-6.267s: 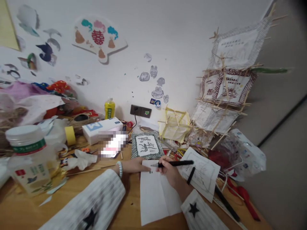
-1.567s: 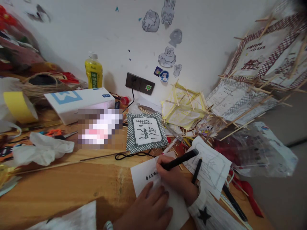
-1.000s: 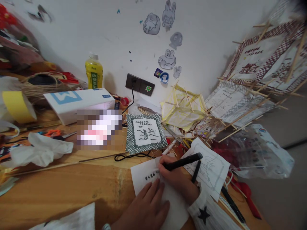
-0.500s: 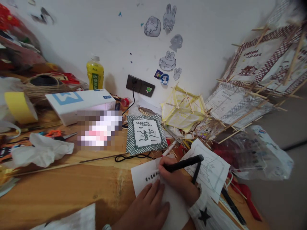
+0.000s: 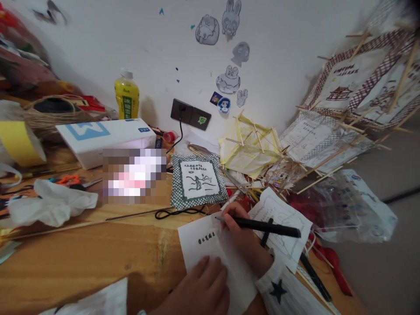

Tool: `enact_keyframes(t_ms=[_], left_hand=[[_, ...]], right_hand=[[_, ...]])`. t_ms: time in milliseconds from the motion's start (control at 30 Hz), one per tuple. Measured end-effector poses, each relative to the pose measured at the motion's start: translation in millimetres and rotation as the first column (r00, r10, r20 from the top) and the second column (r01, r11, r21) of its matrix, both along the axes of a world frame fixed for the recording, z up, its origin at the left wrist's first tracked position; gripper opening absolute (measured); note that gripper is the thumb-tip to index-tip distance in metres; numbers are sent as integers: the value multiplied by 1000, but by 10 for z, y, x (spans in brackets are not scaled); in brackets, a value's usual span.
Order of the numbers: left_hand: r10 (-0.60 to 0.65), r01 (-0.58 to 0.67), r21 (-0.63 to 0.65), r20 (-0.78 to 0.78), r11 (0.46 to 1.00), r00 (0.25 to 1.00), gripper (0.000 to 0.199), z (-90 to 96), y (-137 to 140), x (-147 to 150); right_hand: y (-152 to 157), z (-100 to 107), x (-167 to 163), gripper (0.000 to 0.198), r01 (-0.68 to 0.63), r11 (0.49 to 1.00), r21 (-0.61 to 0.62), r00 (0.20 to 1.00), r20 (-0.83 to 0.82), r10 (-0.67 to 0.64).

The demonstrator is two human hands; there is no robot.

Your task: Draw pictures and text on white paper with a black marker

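Two hands work over one white sheet of paper [image 5: 210, 247] that lies near the front edge of the wooden worktop [image 5: 98, 253]. The right hand [image 5: 243, 238] is closed around one slim black pen [image 5: 265, 227], its tip resting at the sheet's upper right, just past a short row of small black written characters. The left hand [image 5: 200, 291] lies flat, fingers spread a little, pressing on the lower part of the same sheet and gripping nothing. Both sleeves are white and ribbed, and the right one carries one black star. A second black pen [image 5: 266, 232] lies across a line drawing on paper [image 5: 282, 225] just right of the writing hand. Beyond the sheet sits one square panel [image 5: 197, 180] with a dark green checked border and an ink figure at its centre, and one thin black cord loops on the wood in front of it. Farther back stand one yellow plastic bottle [image 5: 126, 96], one long white carton [image 5: 105, 140] with a blue mark, one yellow tape roll [image 5: 19, 142] and one coil of straw-coloured twine [image 5: 54, 111]. At the right, several kite-like frames [image 5: 344, 100] of thin bamboo sticks and printed paper lean stacked against the white wall; their number cannot be told. One crumpled white tissue [image 5: 52, 205] lies at the left.
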State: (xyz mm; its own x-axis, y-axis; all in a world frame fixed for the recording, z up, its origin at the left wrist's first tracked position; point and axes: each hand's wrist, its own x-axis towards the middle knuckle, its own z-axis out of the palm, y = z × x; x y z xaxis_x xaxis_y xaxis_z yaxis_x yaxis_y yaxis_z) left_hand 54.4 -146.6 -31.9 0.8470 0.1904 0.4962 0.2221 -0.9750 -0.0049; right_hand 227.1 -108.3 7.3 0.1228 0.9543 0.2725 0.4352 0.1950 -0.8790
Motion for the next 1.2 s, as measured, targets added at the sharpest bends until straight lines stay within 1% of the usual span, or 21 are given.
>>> enact_keyframes(t_ms=[100,167,233,267,333,433,533,633,733,833,1000,1200], left_hand=[[36,-36,-6,-63,999,997,19,24,14,-10],[38,-39,-10,-112,999,993,20,37,4,-16],[40,-43,-13,-141,999,989,21,49,-15,-21],[42,-45,-12,-153,999,987,22,56,-25,-23],[47,-50,-14,-178,999,983,22,67,-41,-31],[67,-75,-30,-210,997,975,25,72,-55,-47],[78,-83,-26,-163,996,984,26,53,-66,-55],[104,-105,-1,-102,994,989,25,29,-87,-49],[142,-138,60,-69,989,988,25,31,-115,-44],[136,-128,101,-81,987,987,24,54,-128,-42],[114,-107,80,-95,991,989,24,87,-107,-40],[111,-100,93,-118,991,987,23,122,-109,-68]], right_hand=[[15,9,27,5,-2,995,95,1000,25,-1],[25,19,38,11,-37,986,165,998,65,26],[13,43,39,17,-95,977,190,991,107,75],[-5,60,34,19,-127,977,170,986,128,106],[-62,98,17,20,-188,979,84,972,159,173],[-159,148,-37,13,-221,974,-42,946,234,225],[-212,179,-129,12,-225,963,-147,925,277,259],[-213,189,-229,13,-242,946,-215,929,228,290],[-195,157,-296,8,-263,943,-206,938,172,299],[-176,86,-326,11,-302,937,-177,931,156,329],[-156,10,-329,13,-289,946,-148,933,178,313],[-161,33,-322,14,-311,936,-165,916,211,342]])
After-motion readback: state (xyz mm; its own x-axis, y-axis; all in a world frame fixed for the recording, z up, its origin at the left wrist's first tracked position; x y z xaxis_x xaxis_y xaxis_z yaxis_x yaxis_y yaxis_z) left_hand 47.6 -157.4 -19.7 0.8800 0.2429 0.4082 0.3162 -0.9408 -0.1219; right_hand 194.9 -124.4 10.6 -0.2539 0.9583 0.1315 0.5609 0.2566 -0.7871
